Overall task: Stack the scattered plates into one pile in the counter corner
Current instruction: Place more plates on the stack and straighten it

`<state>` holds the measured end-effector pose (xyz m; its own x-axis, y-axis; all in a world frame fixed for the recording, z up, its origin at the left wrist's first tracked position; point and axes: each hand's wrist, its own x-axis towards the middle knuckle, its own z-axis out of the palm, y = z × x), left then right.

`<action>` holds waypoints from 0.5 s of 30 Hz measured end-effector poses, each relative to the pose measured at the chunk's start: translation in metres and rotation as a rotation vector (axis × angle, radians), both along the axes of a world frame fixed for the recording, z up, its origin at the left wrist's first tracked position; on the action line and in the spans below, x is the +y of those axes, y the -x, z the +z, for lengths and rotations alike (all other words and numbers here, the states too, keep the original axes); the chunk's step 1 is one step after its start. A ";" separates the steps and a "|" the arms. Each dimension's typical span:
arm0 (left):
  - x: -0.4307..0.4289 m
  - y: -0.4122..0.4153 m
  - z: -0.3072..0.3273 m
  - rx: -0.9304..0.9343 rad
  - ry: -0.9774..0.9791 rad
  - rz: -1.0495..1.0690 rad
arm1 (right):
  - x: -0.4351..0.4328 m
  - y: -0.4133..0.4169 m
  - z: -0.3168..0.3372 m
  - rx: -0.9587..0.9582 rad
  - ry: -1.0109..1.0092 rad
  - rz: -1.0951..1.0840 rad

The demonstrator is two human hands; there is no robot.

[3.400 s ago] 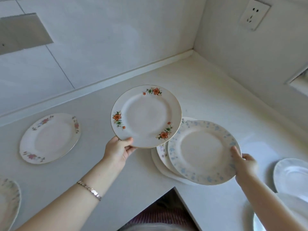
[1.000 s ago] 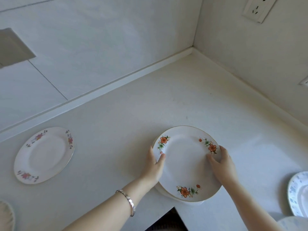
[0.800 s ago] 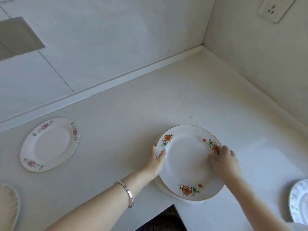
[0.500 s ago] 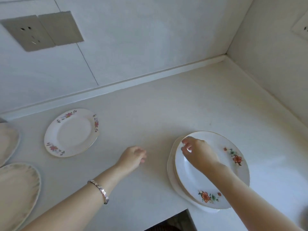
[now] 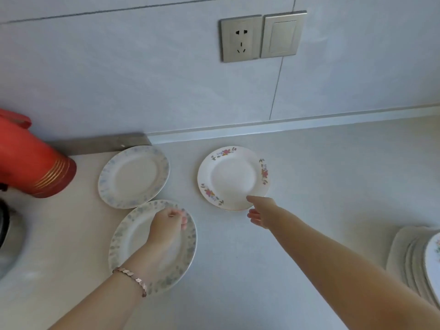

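Your right hand (image 5: 262, 214) has fingers (image 5: 252, 200) and thumb spread at the near rim of the gold-edged pink-flowered plate (image 5: 232, 177). Your left hand (image 5: 164, 228) curls blurred fingers over the far rim of the near blue-flowered plate (image 5: 129, 239); whether they pinch it, you cannot tell. The far blue-flowered plate (image 5: 133, 176) lies just behind. The plate pile (image 5: 414, 258) sits well apart across the bench (image 5: 333, 177).

Left hand (image 5: 165, 228) over nearer speckled plate (image 5: 128, 239), right hand (image 5: 262, 214) at floral plate (image 5: 232, 177).

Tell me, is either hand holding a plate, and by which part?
Left hand curls over the far rim of the nearest blue-speckled white plate; a firm hold cannot be told. Right hand, open, is at the pink-flowered white plate's near rim.
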<state>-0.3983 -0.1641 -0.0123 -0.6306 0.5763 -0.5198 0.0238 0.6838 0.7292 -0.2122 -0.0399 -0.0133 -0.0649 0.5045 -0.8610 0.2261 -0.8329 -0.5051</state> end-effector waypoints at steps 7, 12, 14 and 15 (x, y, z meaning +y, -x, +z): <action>-0.021 0.069 -0.011 0.303 0.114 -0.267 | -0.001 0.047 -0.027 0.217 0.105 -0.506; 0.001 0.081 -0.018 0.579 0.067 -0.950 | -0.001 0.043 -0.025 0.266 -0.047 -0.540; 0.022 0.077 -0.022 0.665 0.108 -1.110 | -0.004 0.031 -0.020 0.275 -0.059 -0.554; 0.032 0.077 -0.026 0.689 0.193 -1.164 | -0.006 0.024 -0.018 0.281 -0.066 -0.560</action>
